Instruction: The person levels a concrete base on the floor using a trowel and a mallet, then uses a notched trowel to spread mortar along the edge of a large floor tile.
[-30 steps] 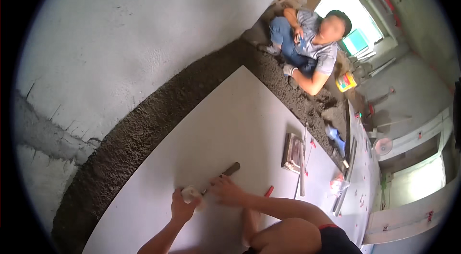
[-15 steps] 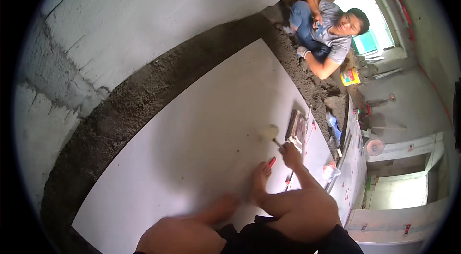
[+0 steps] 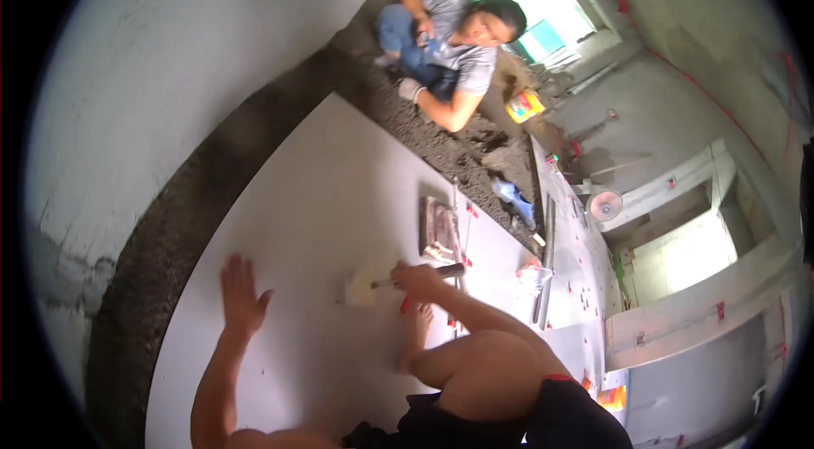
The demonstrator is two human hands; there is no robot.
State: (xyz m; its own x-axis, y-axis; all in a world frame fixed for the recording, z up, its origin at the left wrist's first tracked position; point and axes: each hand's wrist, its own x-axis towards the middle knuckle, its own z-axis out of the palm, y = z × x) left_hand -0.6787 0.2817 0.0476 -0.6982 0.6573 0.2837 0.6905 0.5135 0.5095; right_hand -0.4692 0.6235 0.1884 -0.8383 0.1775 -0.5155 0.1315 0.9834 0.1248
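Observation:
My right hand [image 3: 417,282] is closed around the dark handle of a mallet [image 3: 360,288] with a pale, blocky head. The mallet's head is over the large white tile [image 3: 297,220]; whether it touches the surface I cannot tell. My left hand [image 3: 243,301] is spread flat, palm down, over the left part of the tile. A small red object [image 3: 405,305] shows beside my bare foot, just below my right hand. A brown rectangular tool [image 3: 438,228] smeared with pale material lies on the tile beyond my right hand.
Dark mortar [image 3: 212,156] borders the tile along the rough wall [image 3: 212,33]. At the far corner a co-worker [image 3: 458,59] crouches on the mortar. A blue object [image 3: 515,201], a yellow bucket [image 3: 524,105], a fan [image 3: 604,206] and tiles with red clips [image 3: 577,279] are to the right.
My left hand has come into view, spread over the tile. The view has swung, shifting the scene left. My right hand has turned the mallet, whose head now points left.

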